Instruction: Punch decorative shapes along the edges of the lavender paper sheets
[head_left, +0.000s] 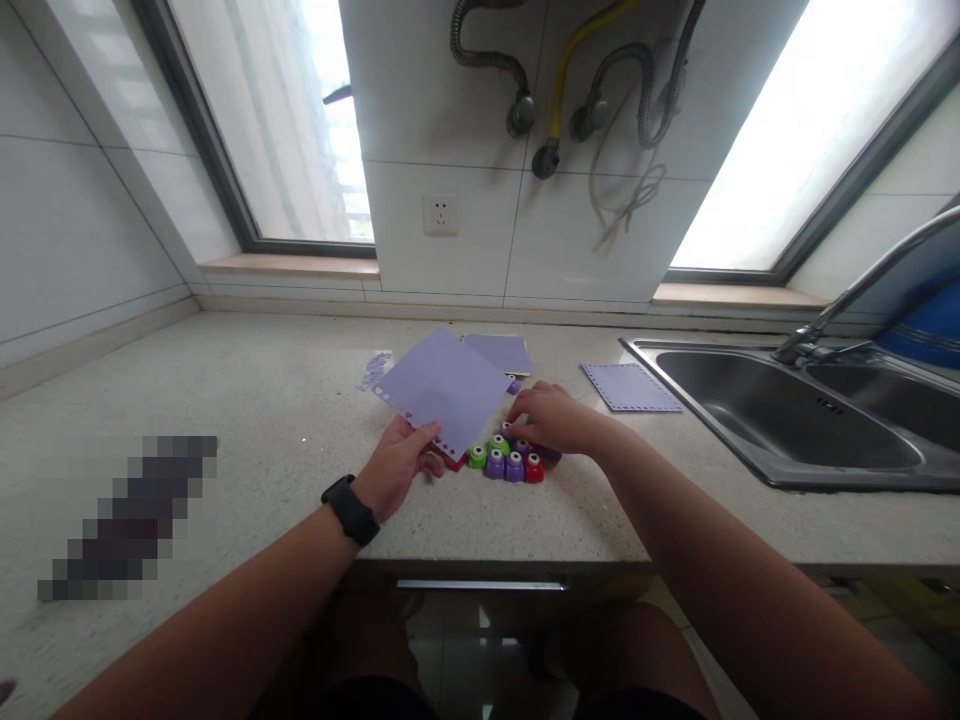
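My left hand (405,452) grips a light purple sheet of paper (450,385) by its lower edge, thumb on top. Small punched shapes run along two of the sheet's edges. Under its near corner, part of a red thing (456,463) shows. To the right stands a cluster of small craft punches in green (477,457), purple (495,463) and red (533,467), each with a round white button. My right hand (551,418) reaches over the back of this cluster, its bent fingers on a punch (505,429). The palm hides some punches behind it.
Another purple sheet with a punched border (631,387) lies near the steel sink (787,410). Behind the held sheet are a purple paper stack (501,353) and a heap of purple cutouts (373,370). A blurred dark patch (139,515) covers the left counter.
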